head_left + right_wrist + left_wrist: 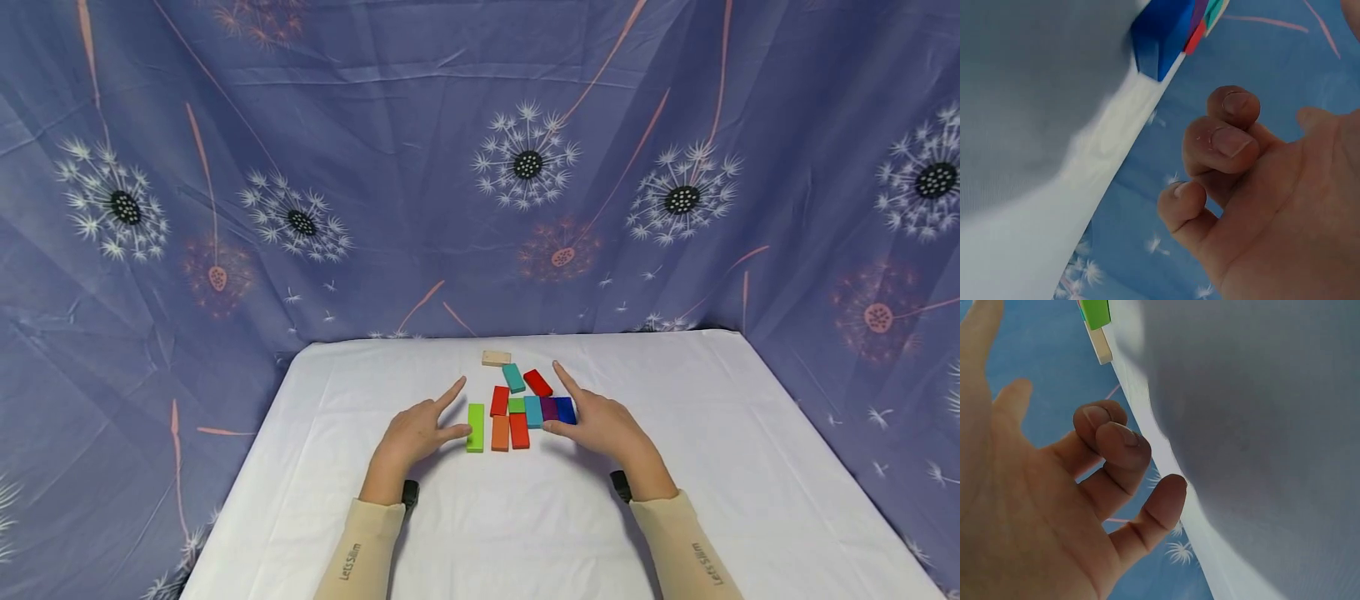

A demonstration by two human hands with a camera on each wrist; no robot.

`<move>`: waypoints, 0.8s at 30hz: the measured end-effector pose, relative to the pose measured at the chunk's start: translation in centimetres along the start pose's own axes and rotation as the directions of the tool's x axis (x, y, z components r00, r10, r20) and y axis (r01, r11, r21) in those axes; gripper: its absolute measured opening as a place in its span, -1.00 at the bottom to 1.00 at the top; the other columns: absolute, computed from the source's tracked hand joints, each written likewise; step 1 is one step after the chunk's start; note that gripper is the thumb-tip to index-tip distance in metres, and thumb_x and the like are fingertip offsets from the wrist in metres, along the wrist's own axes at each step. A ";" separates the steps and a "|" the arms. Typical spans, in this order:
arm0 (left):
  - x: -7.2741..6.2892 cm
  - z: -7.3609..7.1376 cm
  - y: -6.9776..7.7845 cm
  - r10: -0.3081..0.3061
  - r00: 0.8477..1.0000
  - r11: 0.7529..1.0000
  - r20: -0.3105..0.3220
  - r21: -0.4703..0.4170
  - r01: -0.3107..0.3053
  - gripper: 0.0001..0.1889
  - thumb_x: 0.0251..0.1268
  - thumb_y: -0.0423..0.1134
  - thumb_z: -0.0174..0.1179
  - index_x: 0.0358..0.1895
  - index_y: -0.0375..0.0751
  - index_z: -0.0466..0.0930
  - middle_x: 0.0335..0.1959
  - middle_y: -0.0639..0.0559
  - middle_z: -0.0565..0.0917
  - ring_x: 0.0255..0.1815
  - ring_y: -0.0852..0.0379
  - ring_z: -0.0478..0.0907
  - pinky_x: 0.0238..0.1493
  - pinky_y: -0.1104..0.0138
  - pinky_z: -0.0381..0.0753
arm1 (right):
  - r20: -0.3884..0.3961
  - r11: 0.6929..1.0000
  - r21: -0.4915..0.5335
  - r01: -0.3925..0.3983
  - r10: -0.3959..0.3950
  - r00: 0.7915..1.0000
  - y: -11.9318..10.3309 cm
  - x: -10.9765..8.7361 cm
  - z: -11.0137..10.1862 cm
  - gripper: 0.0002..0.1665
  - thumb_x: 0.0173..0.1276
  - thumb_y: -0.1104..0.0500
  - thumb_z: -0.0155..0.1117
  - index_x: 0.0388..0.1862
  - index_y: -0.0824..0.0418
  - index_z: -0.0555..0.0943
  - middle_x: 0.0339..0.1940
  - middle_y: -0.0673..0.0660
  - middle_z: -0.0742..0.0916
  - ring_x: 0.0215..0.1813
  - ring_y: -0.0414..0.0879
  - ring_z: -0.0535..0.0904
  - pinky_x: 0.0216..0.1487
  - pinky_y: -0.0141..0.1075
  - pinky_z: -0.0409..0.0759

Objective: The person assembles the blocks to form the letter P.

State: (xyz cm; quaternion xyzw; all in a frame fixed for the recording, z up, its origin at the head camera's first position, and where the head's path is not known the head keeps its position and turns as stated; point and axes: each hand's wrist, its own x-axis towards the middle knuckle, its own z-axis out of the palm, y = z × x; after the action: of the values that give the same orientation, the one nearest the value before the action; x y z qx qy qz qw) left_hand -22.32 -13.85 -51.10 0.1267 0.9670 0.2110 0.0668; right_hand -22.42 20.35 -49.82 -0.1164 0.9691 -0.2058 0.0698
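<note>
Coloured blocks lie grouped mid-table in the head view. My left hand (415, 431) is at the group's left side, index finger and thumb spread apart; the thumb tip overlaps a long lime-green block (476, 440). Opposite it, my right hand (606, 422) has its index finger pointing forward and its thumb overlapping the near edge of the purple block (550, 407) and dark blue block (566, 408). Both wrist views show the other fingers loosely bent with nothing in them. Between the hands lie a light blue block (533, 412), a green block (517, 406), an orange block (500, 434) and a red block (519, 432).
Behind these lie another red block (499, 401), a teal block (513, 377), a tilted red block (537, 382) and a plain wooden block (496, 358). White cloth covers the table (510, 533). A blue dandelion-print curtain (420, 167) hangs behind and at the sides.
</note>
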 end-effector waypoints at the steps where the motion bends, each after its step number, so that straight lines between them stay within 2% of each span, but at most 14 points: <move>1: 0.0 0.0 0.0 0.004 1.000 1.000 0.003 0.000 -0.004 -0.07 0.32 0.39 0.32 0.69 0.54 0.05 0.11 -0.22 0.77 0.09 -0.14 0.73 0.09 -0.12 0.66 | 0.003 1.000 0.001 0.010 -0.010 1.000 -0.1 0.0 0.2 0.30 0.28 -0.54 0.36 0.78 -0.39 -0.17 -0.01 0.20 0.81 -0.08 0.10 0.73 -0.16 0.02 0.63; 3: 0.0 0.1 0.1 0.009 1.000 1.000 0.012 0.006 -0.009 -0.08 0.32 0.38 0.32 0.69 0.54 0.06 0.16 -0.23 0.76 0.09 -0.15 0.73 0.12 -0.13 0.66 | 0.006 0.999 0.003 0.033 -0.033 0.999 -0.4 0.0 0.6 0.27 0.29 -0.53 0.36 0.78 -0.39 -0.11 0.30 0.26 0.75 0.19 0.18 0.72 0.05 0.15 0.66; 4: 0.0 0.1 0.1 0.012 1.000 1.000 0.014 0.007 -0.012 -0.09 0.32 0.37 0.32 0.69 0.55 0.08 0.18 -0.22 0.76 0.10 -0.14 0.73 0.12 -0.13 0.66 | 0.007 0.999 0.004 0.041 -0.041 0.999 -0.6 0.0 0.8 0.25 0.28 -0.53 0.37 0.78 -0.38 -0.07 0.39 0.27 0.70 0.27 0.20 0.69 0.13 0.19 0.64; 6: -0.1 0.2 0.2 0.018 1.000 1.000 0.025 0.016 -0.018 -0.10 0.33 0.36 0.33 0.68 0.56 0.09 0.09 -0.17 0.77 -0.02 -0.07 0.72 0.08 -0.07 0.67 | 0.022 0.999 0.009 0.051 -0.051 0.998 -0.9 0.0 1.1 0.23 0.28 -0.52 0.38 0.77 -0.39 -0.02 0.40 0.26 0.69 0.27 0.19 0.69 0.16 0.20 0.63; 8: -0.1 0.3 0.2 0.025 0.999 0.999 0.035 0.020 -0.025 -0.11 0.33 0.34 0.34 0.68 0.57 0.09 -0.09 -0.09 0.76 -0.17 0.01 0.67 -0.01 0.01 0.66 | 0.034 0.998 0.009 0.060 -0.060 0.998 -1.2 -0.1 1.4 0.20 0.27 -0.51 0.40 0.76 -0.39 0.04 0.37 0.23 0.71 0.24 0.17 0.70 0.15 0.19 0.63; 11: -0.1 0.3 0.3 0.034 0.999 0.999 0.043 0.022 -0.035 -0.12 0.34 0.31 0.35 0.67 0.58 0.10 -0.33 0.03 0.64 -0.34 0.11 0.52 -0.14 0.11 0.59 | 0.049 0.997 -0.005 0.077 -0.077 0.996 -1.6 0.0 1.9 0.15 0.26 -0.49 0.42 0.74 -0.39 0.12 0.33 0.16 0.74 0.22 0.12 0.71 0.14 0.14 0.65; 13: -0.1 0.3 0.3 0.044 0.998 0.999 0.040 0.025 -0.045 -0.13 0.34 0.30 0.35 0.67 0.57 0.13 -0.39 0.08 0.60 -0.36 0.14 0.49 -0.17 0.14 0.56 | 0.059 0.996 -0.013 0.089 -0.088 0.994 -1.8 0.0 2.1 0.12 0.26 -0.46 0.45 0.72 -0.38 0.18 0.21 0.10 0.80 0.15 0.08 0.72 0.11 0.11 0.66; 17: -0.1 0.4 0.3 0.062 0.997 0.997 0.035 0.034 -0.064 -0.16 0.35 0.28 0.36 0.66 0.51 0.20 -0.39 0.09 0.63 -0.33 0.16 0.53 -0.16 0.12 0.59 | 0.086 0.993 -0.048 0.109 -0.104 0.991 -2.2 0.1 2.6 0.05 0.28 -0.41 0.47 0.69 -0.32 0.27 -0.22 -0.04 0.78 -0.10 -0.06 0.67 0.02 0.04 0.66; 19: -0.1 0.4 0.4 0.063 0.997 0.997 0.037 0.041 -0.065 -0.17 0.35 0.28 0.36 0.65 0.50 0.22 -0.36 0.07 0.67 -0.30 0.15 0.56 -0.13 0.09 0.62 | 0.097 0.992 -0.065 0.112 -0.106 0.990 -2.3 0.1 2.8 0.02 0.28 -0.39 0.48 0.67 -0.30 0.32 -0.31 -0.06 0.72 -0.16 -0.09 0.63 0.00 0.04 0.67; 24: -0.1 0.5 0.6 0.047 0.998 0.998 0.049 0.047 -0.050 -0.18 0.33 0.26 0.38 0.63 0.52 0.26 -0.12 -0.04 0.80 -0.16 0.05 0.69 0.02 -0.02 0.68 | 0.107 0.990 -0.085 0.108 -0.099 0.989 -2.7 0.1 3.1 -0.05 0.26 -0.35 0.52 0.61 -0.30 0.40 -0.12 -0.01 0.78 -0.06 -0.03 0.70 0.10 0.13 0.69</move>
State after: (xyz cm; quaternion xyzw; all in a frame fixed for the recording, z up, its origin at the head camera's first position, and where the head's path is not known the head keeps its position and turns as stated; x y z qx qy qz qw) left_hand -22.01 -13.16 -51.26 0.1567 0.9665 0.1860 0.0818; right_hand -21.42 16.75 -51.54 -0.1801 0.9652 -0.1587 0.1034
